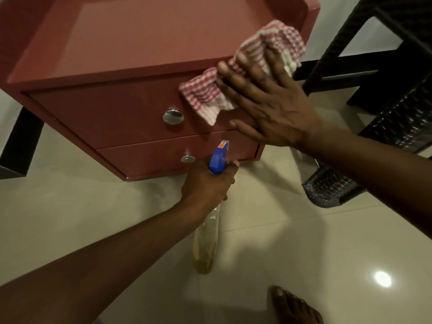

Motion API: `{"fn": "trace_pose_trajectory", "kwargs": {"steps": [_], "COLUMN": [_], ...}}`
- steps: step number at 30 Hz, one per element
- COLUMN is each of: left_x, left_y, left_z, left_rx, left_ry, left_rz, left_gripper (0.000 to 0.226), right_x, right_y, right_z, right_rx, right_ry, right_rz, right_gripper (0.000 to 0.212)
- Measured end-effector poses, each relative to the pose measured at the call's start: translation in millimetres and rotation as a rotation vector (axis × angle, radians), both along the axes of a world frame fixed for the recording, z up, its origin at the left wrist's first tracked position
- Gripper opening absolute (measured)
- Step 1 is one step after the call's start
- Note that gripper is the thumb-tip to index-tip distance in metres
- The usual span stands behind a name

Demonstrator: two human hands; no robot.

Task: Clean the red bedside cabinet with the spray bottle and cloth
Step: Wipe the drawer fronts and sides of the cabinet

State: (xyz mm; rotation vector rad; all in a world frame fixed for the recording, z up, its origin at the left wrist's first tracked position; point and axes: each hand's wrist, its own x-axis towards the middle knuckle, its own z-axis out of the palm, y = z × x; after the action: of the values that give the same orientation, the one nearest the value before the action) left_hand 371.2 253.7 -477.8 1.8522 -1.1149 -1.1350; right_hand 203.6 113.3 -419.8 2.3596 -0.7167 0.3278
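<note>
The red bedside cabinet (121, 43) fills the upper left, with two drawers and a round metal knob (173, 116) on each. My right hand (268, 101) presses a red-and-white checked cloth (254, 66) flat against the cabinet's front right corner, over the top edge and upper drawer. My left hand (208, 183) grips the neck of a clear spray bottle (207, 239) with a blue trigger head (218, 161), held low in front of the lower drawer, nozzle toward the cabinet.
Pale glossy floor tiles (304, 253) lie below. A dark woven wicker chair (397, 118) stands close on the right. A black furniture leg (21, 141) is at the left. My bare foot (294, 307) shows at the bottom.
</note>
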Motion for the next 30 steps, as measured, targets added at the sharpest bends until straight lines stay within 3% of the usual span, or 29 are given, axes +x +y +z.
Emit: {"fn": "trace_pose_trajectory", "kwargs": {"steps": [9, 15, 26, 30], "left_x": [21, 39, 73, 82], "left_y": [6, 17, 31, 32], "left_z": [-9, -12, -28, -29], "left_rx": [0.059, 0.037, 0.098, 0.1], "left_ry": [0.004, 0.007, -0.045, -0.043], "left_rz": [0.067, 0.036, -0.023, -0.008], "left_gripper": [0.036, 0.033, 0.034, 0.03], "right_x": [20, -4, 56, 71], "right_y": [-18, -21, -17, -12], "right_z": [-37, -71, -96, -91], "right_rx": [-0.063, -0.021, 0.051, 0.032], "right_ry": [0.175, 0.356, 0.436, 0.376], "right_rz": [0.227, 0.276, 0.421, 0.451], "right_gripper": [0.053, 0.07, 0.052, 0.041]}}
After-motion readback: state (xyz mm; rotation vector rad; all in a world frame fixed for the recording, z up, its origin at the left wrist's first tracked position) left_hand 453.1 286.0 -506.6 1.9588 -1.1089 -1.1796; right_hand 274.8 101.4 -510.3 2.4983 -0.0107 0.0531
